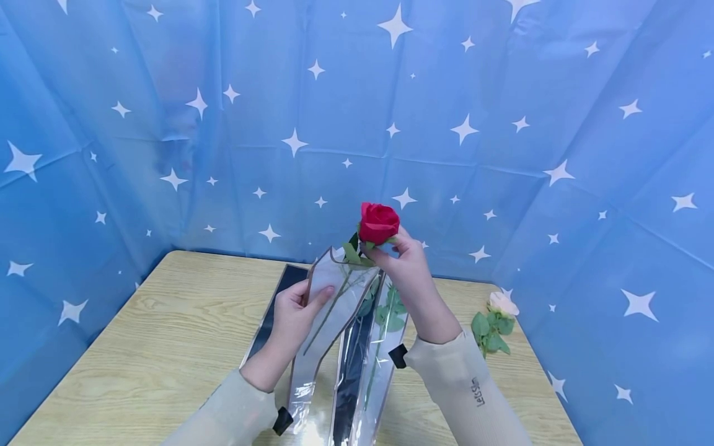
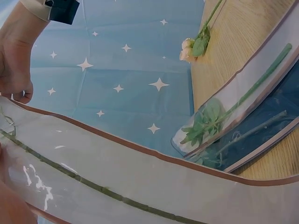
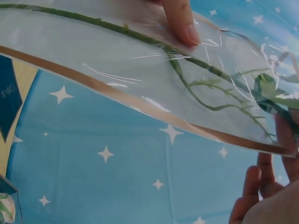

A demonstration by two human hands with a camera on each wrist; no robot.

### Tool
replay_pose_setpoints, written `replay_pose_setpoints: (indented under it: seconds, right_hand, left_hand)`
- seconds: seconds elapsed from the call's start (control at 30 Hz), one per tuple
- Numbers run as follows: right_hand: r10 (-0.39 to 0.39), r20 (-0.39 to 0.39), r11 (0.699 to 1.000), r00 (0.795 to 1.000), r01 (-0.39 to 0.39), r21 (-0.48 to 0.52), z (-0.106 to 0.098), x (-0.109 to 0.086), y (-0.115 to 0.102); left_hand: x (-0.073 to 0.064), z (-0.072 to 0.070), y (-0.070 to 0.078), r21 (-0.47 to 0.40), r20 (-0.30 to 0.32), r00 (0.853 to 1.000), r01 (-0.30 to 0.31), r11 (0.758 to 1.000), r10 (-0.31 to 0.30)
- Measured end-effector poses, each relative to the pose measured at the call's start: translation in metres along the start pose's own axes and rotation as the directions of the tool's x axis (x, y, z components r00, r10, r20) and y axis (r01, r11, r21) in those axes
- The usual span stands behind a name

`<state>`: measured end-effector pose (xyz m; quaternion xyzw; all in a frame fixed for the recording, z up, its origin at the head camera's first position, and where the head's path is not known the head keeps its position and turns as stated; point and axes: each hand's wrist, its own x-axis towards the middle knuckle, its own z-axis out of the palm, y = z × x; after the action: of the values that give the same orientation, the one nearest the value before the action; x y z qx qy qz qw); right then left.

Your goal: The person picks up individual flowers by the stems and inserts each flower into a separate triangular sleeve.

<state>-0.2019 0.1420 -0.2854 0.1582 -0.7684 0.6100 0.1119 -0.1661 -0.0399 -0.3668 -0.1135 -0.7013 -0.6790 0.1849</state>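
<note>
A red rose [image 1: 379,223] stands with its bloom above the mouth of a white and clear flower sleeve [image 1: 322,275] edged in brown. Its green stem [image 3: 135,33] runs down inside the plastic, with thin side shoots and some leaves near the top. My left hand [image 1: 295,313] grips the sleeve at its left edge, thumb across the front. Just under the bloom, my right hand [image 1: 411,266] pinches the rose at the sleeve's opening; the bloom and leaves partly hide those fingertips.
On the wooden table [image 1: 139,347], a dark sleeve [image 1: 268,316] lies beneath the left hand. Another dark sleeve [image 1: 354,371] and a white sleeve [image 1: 385,353], both with stems and leaves inside, lie centrally. At right is a pale pink rose [image 1: 504,303]. Behind hangs a blue star-patterned curtain [image 1: 357,111].
</note>
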Motion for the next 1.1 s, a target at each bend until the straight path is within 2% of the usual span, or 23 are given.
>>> replay_pose_setpoints:
  seconds: [0.3,0.77,1.1]
  right_hand:
    - [0.005,-0.015,1.000,1.000,-0.005,0.014,-0.0004,0.0009,-0.0006]
    - [-0.033,-0.052,0.998,0.998,0.035,0.048,-0.0002,-0.0013,-0.0009]
    - [-0.016,0.050,1.000,0.999,0.015,0.013,0.0051,-0.0013,-0.0052]
  left_hand:
    - [0.0006,-0.0008,0.0015,0.002,-0.018,1.000,0.000,1.000,0.000]
    - [0.0004,-0.0014,-0.0012,-0.021,0.000,0.999,0.052,0.998,-0.052]
    - [-0.0009,0.0001,0.0013,-0.006,0.017,0.999,0.028,1.000,-0.028]
